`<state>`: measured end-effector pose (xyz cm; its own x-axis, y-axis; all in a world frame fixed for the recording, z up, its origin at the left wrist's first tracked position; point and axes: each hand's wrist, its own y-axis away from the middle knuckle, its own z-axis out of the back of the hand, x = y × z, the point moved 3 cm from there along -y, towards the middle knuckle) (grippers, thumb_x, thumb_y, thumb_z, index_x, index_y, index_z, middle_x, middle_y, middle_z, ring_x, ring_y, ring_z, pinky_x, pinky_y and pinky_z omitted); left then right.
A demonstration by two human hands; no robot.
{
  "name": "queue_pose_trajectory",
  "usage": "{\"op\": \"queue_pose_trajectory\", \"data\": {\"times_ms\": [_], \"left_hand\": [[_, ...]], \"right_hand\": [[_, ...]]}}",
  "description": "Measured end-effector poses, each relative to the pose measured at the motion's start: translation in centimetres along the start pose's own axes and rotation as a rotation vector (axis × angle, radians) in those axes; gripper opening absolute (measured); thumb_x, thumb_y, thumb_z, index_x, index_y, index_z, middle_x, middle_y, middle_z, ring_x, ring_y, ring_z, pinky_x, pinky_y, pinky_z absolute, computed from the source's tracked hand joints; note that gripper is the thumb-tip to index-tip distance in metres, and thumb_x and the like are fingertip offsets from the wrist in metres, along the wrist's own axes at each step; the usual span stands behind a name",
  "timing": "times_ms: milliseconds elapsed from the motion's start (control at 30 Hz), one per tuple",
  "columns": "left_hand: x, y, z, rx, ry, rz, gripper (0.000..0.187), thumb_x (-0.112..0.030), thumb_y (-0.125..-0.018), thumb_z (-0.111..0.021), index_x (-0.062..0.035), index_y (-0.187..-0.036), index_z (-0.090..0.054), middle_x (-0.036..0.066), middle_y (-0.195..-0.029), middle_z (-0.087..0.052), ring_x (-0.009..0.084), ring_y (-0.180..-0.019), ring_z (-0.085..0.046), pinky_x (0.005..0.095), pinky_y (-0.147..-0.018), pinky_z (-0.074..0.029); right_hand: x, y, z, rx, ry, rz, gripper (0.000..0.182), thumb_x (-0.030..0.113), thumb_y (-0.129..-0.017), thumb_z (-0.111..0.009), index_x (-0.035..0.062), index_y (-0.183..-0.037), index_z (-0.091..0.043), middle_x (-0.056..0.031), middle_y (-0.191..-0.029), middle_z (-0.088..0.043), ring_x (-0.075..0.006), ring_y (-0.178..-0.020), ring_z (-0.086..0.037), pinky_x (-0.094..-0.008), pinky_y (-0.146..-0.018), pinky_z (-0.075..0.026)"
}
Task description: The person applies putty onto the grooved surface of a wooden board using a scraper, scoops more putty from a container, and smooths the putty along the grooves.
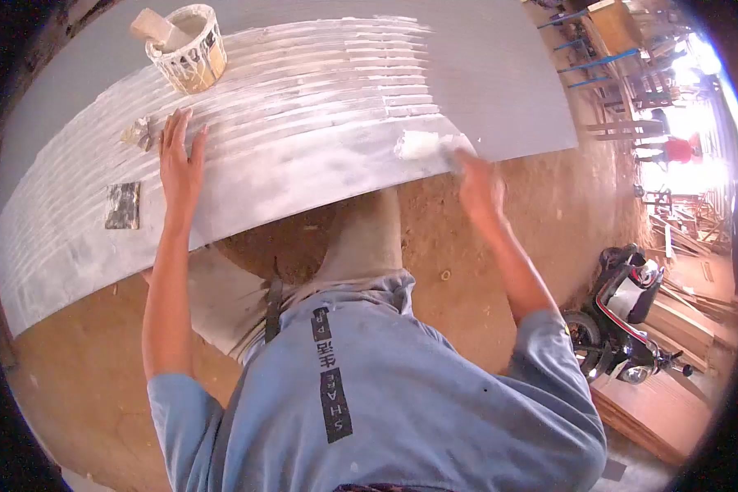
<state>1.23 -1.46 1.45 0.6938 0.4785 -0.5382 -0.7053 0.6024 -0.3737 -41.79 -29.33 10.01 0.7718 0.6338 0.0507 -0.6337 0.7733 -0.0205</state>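
A large grey board [500, 90] lies before me, streaked with rows of white paste. My left hand [180, 156] rests flat on it with the fingers stretched out, holding nothing. Near the board's close edge, my right hand [479, 187] is closed around what looks like a putty knife [451, 151], partly hidden and blurred. Its blade touches a thick white patch of paste [419, 145]. Beyond my left hand stands a paste-smeared bucket [190, 61] with a flat, pale wooden handle [157, 29] sticking out. Close to that hand lies a crumpled, paste-stained lump [138, 134].
A dark, worn square piece [123, 206] lies on the board at the left. Brown dirt floor [459, 287] spreads below the board. At right stand a parked motorcycle [627, 316] and stacked wooden boards [681, 332]. A person in red [678, 150] is far back.
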Motion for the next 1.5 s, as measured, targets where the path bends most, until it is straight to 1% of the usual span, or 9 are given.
{"op": "queue_pose_trajectory", "data": {"times_ms": [167,267,333,667,933,1067,1300,1433,1500], "left_hand": [[-0.2,-0.1,0.1,-0.017,0.043,-0.031,0.047,-0.03,-0.1,-0.06,-0.0067,-0.141,-0.055,0.017,-0.15,-0.049,0.0342,-0.141,-0.041,0.045,-0.119,-0.028],[-0.4,-0.3,-0.1,-0.041,0.015,-0.064,0.048,-0.034,-0.101,-0.058,-0.0034,-0.137,-0.057,0.019,-0.146,-0.052,0.0356,-0.141,-0.041,0.0465,-0.12,-0.025],[-0.3,-0.3,-0.2,-0.023,0.015,-0.053,0.048,-0.034,-0.101,-0.058,-0.0037,-0.137,-0.057,0.019,-0.146,-0.052,0.0357,-0.141,-0.041,0.0462,-0.121,-0.025],[0.3,-0.3,-0.1,-0.016,0.057,-0.015,0.048,-0.035,-0.101,-0.059,-0.0054,-0.138,-0.057,0.019,-0.148,-0.05,0.0344,-0.142,-0.04,0.0456,-0.12,-0.027],[0.1,-0.4,-0.1,-0.024,0.06,-0.01,0.048,-0.033,-0.1,-0.059,-0.0041,-0.138,-0.056,0.018,-0.148,-0.05,0.0341,-0.142,-0.04,0.0453,-0.121,-0.025],[-0.7,-0.4,0.3,-0.032,0.065,-0.002,0.048,-0.033,-0.1,-0.059,-0.0037,-0.138,-0.057,0.018,-0.149,-0.05,0.0338,-0.142,-0.04,0.0451,-0.121,-0.024],[-0.2,-0.4,-0.3,-0.034,0.055,0.016,0.048,-0.034,-0.1,-0.059,-0.0041,-0.137,-0.057,0.017,-0.148,-0.05,0.0335,-0.142,-0.041,0.045,-0.122,-0.024],[-0.2,-0.5,0.0,-0.054,0.085,-0.002,0.047,-0.034,-0.101,-0.058,-0.0043,-0.137,-0.058,0.017,-0.147,-0.052,0.0333,-0.141,-0.041,0.0452,-0.122,-0.025],[-0.1,0.0,0.2,-0.06,0.103,-0.004,0.046,-0.033,-0.101,-0.058,-0.0044,-0.137,-0.058,0.017,-0.146,-0.052,0.033,-0.141,-0.041,0.0452,-0.121,-0.025]], "right_hand": [[-1.0,-5.1,-0.3,0.102,0.033,-0.288,0.045,0.007,-0.088,-0.046,0.0178,-0.127,-0.068,-0.0161,-0.126,-0.067,-0.0361,-0.113,-0.064,-0.0499,-0.097,-0.049],[4.6,-4.1,0.1,0.158,-0.102,-0.189,0.044,0.006,-0.086,-0.048,0.0161,-0.123,-0.069,-0.015,-0.124,-0.068,-0.0364,-0.112,-0.064,-0.0499,-0.096,-0.05],[6.2,-3.0,-0.5,0.09,-0.183,0.122,0.046,0.002,-0.082,-0.049,0.0143,-0.122,-0.07,-0.0134,-0.124,-0.069,-0.0364,-0.11,-0.065,-0.0487,-0.096,-0.05],[4.7,3.0,1.1,0.129,-0.143,0.351,0.057,-0.006,-0.075,-0.052,0.0151,-0.125,-0.068,-0.0103,-0.126,-0.068,-0.0326,-0.118,-0.06,-0.0451,-0.101,-0.049],[-0.5,-6.0,0.3,0.107,0.0,-0.18,0.049,0.004,-0.085,-0.049,0.0204,-0.128,-0.068,-0.0183,-0.119,-0.069,-0.0393,-0.108,-0.066,-0.0493,-0.093,-0.052],[2.6,-6.5,-1.0,0.198,0.05,-0.217,0.045,0.012,-0.088,-0.048,0.0183,-0.128,-0.066,-0.0154,-0.121,-0.069,-0.0375,-0.11,-0.065,-0.048,-0.095,-0.051],[15.3,-0.3,1.0,0.328,-0.03,0.168,0.048,0.004,-0.083,-0.053,0.0142,-0.127,-0.067,-0.0135,-0.123,-0.068,-0.0332,-0.112,-0.065,-0.046,-0.096,-0.051],[11.3,-1.6,1.1,0.377,-0.202,0.233,0.054,-0.001,-0.081,-0.052,0.0136,-0.131,-0.065,-0.0128,-0.13,-0.065,-0.0335,-0.114,-0.064,-0.045,-0.099,-0.05],[8.5,-4.1,2.6,0.045,-0.183,0.488,0.06,-0.008,-0.078,-0.048,0.0149,-0.131,-0.065,-0.0101,-0.135,-0.063,-0.0329,-0.118,-0.063,-0.0443,-0.102,-0.048]]}}
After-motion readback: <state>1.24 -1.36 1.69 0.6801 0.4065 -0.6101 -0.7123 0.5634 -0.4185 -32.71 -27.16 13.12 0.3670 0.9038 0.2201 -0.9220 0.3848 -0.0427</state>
